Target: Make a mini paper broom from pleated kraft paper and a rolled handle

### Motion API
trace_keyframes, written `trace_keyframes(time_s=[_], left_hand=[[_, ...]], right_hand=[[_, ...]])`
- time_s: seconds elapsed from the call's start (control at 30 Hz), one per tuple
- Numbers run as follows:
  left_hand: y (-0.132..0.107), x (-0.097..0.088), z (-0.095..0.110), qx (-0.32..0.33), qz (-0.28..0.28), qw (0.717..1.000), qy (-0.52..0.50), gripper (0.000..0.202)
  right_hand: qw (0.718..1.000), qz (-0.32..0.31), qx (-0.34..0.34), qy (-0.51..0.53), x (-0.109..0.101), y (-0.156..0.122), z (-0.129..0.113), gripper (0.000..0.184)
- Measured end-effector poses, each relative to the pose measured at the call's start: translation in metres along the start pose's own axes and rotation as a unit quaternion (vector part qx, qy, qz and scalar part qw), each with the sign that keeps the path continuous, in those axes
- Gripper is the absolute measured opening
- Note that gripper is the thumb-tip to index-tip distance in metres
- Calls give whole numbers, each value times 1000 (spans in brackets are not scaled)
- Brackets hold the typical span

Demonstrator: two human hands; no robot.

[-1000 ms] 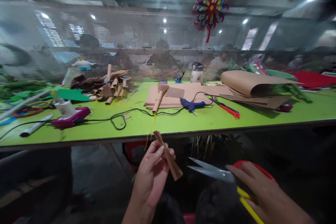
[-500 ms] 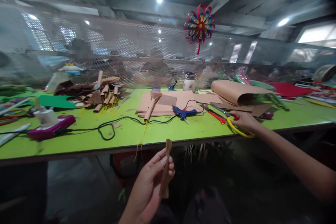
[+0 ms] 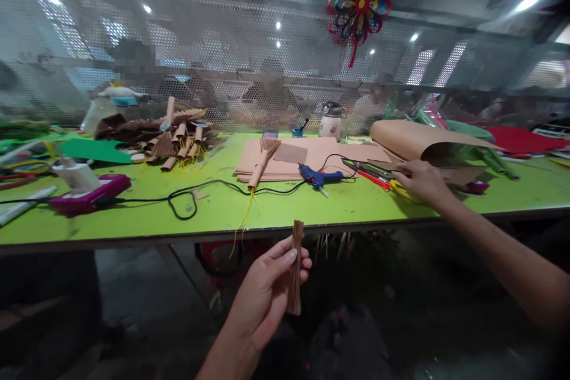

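Observation:
My left hand [image 3: 267, 285] is closed around a narrow, pleated strip of brown paper [image 3: 296, 273], folded up like a shut fan and held upright in front of the table edge. Over on the right, my right hand [image 3: 423, 181] reaches across the table with its fingers curled together. Beneath it lie scissors with a yellow handle [image 3: 402, 192]. Its fingertips are beside a brown paper edge, and what they grip is hidden. A red-handled tool [image 3: 376, 180] rests just left of that hand, next to a blue glue gun [image 3: 320, 177].
A stack of brown paper sheets [image 3: 244, 167] bears a finished paper fan piece [image 3: 262, 163] with yellow string. More such pieces [image 3: 180, 139] are heaped at left. A purple power strip [image 3: 89, 196] feeds a black cord [image 3: 214, 183]. A rolled brown sheet [image 3: 414, 133] and a flask [image 3: 330, 122] stand behind.
The view has tilted down and shifted left. My right hand has moved farther over the table, past the yellow scissor handle, which now lies lower under it. My left hand still holds the pleated strip.

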State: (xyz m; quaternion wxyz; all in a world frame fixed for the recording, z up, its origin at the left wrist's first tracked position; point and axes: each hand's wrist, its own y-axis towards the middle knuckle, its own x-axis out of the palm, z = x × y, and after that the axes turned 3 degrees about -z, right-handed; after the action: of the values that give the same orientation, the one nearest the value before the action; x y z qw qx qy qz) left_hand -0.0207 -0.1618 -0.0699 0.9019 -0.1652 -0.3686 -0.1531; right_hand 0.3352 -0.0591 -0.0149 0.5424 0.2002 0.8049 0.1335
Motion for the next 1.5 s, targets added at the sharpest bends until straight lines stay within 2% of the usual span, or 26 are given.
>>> trace_keyframes(time_s=[0.07, 0.1, 0.13, 0.17, 0.2, 0.23, 0.3, 0.33, 0.47, 0.57, 0.7, 0.9, 1.03, 1.13, 1.33, 1.5], left_hand=[[3, 4, -4, -3, -8, 1000, 14, 28], [4, 6, -7, -4, -15, 1000, 24, 28], [4, 8, -9, -4, -24, 999, 36, 28], [4, 10, -12, -3, -33, 998, 52, 27], [3, 11, -14, -2, -43, 997, 70, 27], [1, 12, -15, -1, -52, 995, 89, 26], [-2, 11, -17, 1, -65, 991, 114, 21], [-3, 10, -18, 4, -66, 991, 117, 19], [-6, 8, -19, 8, -60, 992, 109, 16], [-6, 9, -22, -13, -70, 987, 141, 23], [-3, 12, -26, -48, -90, 980, 172, 35], [4, 15, -33, -79, -90, 986, 114, 26], [6, 18, -38, -103, -92, 987, 85, 26], [6, 22, -39, -110, -96, 987, 59, 25], [0, 29, -39, -122, -99, 985, 64, 22], [-8, 27, -37, -134, -83, 984, 86, 35]], right_hand=[[998, -2, -31, 47, 7, -36, -41, 24], [994, -28, -52, 91, 12, -56, -64, 25], [972, -97, -69, 202, 18, -75, -86, 26], [933, -178, -80, 303, 24, -93, -106, 25], [882, -247, -77, 394, 29, -109, -124, 25], [819, -306, -61, 482, 34, -121, -138, 26], [776, -334, -44, 533, 41, -138, -156, 31], [766, -333, -32, 549, 44, -142, -160, 32], [761, -294, 10, 579, 52, -147, -159, 31], [758, -273, 38, 591, 57, -147, -157, 31], [737, -244, 111, 621, 62, -146, -156, 34], [703, -247, 170, 645, 71, -144, -139, 48], [693, -230, 172, 661, 75, -150, -126, 53], [685, -246, 147, 670, 69, -153, -123, 56], [728, -251, 83, 632, 46, -156, -125, 32], [722, -226, 118, 643, 48, -160, -125, 31]])
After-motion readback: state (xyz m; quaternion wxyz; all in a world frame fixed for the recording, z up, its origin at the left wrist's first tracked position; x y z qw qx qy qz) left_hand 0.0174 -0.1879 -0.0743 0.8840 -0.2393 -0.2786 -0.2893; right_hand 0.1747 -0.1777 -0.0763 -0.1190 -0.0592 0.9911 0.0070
